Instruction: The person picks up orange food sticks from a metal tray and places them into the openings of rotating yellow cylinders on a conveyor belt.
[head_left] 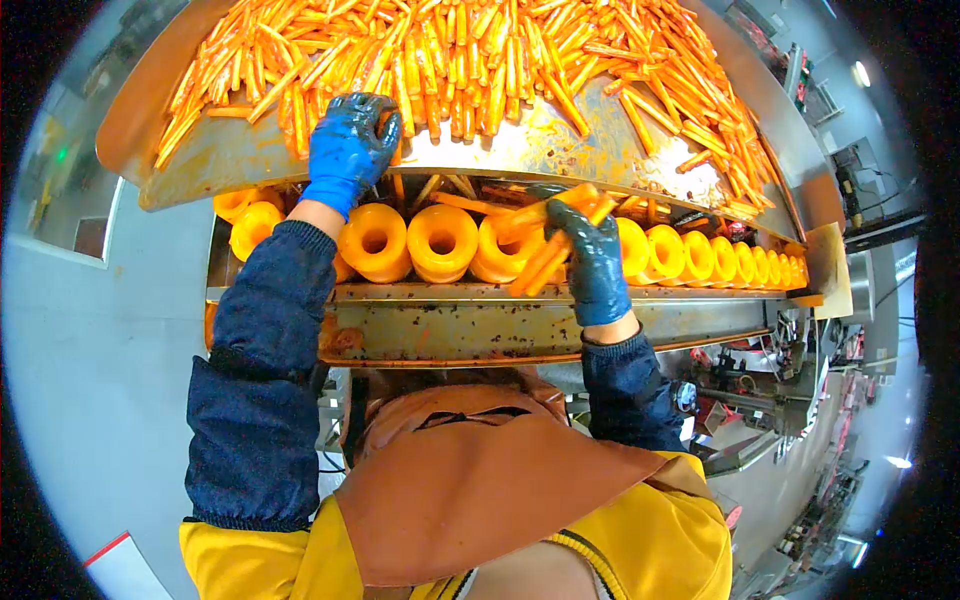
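Note:
Many orange sticks [460, 60] lie heaped on a metal tray [540, 145]. My left hand [352, 150], in a blue glove with dark wet fingers, reaches over the tray's near edge; its fingers are curled at the lower end of the heap, and what they grip is hidden. In my right hand [590, 255], gloved the same way, several orange sticks [545, 262] are held at a slant above a row of orange ring-shaped cups [442, 243]. More sticks show behind the cups, below the tray edge.
Below the cups runs a stained metal trough [450, 330]. A brown apron [480, 490] covers my front. Machinery [760, 390] stands at the right, and a beige block [828, 270] sits at the tray's right end.

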